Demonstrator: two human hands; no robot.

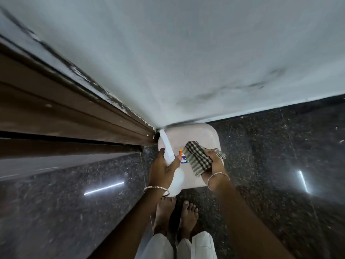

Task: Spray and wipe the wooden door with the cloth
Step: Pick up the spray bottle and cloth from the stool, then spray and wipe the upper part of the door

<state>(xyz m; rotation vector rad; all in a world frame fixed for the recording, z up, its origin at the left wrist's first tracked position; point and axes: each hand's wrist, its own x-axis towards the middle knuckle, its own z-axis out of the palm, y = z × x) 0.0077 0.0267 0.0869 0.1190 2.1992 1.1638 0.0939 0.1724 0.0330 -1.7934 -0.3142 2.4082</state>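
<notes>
Gripping white spray bottle [167, 146] in L hand [164, 171], R hand [214, 163] clutching brown-checked cloth [197, 159], over white stool [201, 133]

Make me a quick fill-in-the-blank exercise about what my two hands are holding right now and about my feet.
1. The spray bottle gripped by the left hand is ____ in colour.
2. The right hand holds a cloth with a ____ pattern.
3. The person's feet are ____, not shod.

Missing words: white; checked; bare.
</notes>
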